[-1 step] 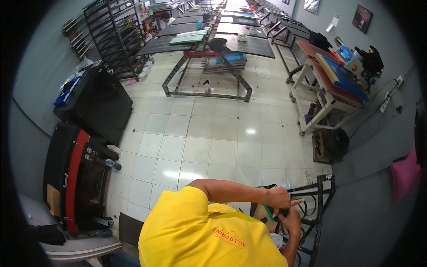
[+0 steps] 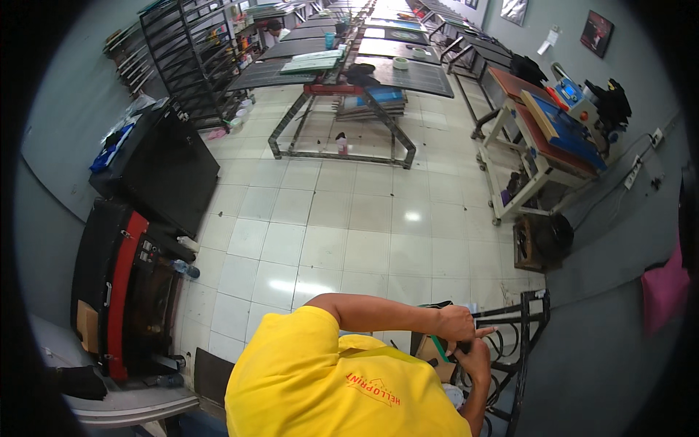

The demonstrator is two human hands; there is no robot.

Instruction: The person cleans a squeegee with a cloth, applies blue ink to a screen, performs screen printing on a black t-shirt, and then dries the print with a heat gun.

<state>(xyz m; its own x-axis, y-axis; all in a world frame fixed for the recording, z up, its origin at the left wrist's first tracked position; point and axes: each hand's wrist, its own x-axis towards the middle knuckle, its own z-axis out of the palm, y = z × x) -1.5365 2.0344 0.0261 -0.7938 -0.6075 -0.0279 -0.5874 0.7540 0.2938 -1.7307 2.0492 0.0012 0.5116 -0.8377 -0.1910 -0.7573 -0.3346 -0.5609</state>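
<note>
My left hand (image 2: 456, 323) reaches across my yellow shirt to the right side, its fingers curled. Just below it, my right hand (image 2: 477, 359) is bent up to meet it, its fingers also closed. The two hands nearly touch, and a pale finger-like tip sticks out to the right between them. A small dark thing (image 2: 461, 347) shows between the hands; its kind is hidden. Beside them on the left is a green-edged item (image 2: 440, 348) against a brown panel. Under and right of the hands stands a black metal frame (image 2: 523, 346) with dark looped cables (image 2: 502, 364).
A black cabinet (image 2: 156, 156) and a black-and-red machine (image 2: 124, 291) line the left wall. Ahead, a long row of printing tables (image 2: 411, 76) stretches away over the tiled floor (image 2: 349, 211). A heat press (image 2: 571, 109) on a wheeled stand and a wooden box (image 2: 526, 244) stand right.
The whole view has shifted very slightly. My hands hold the same pose, close together beside the black frame.
</note>
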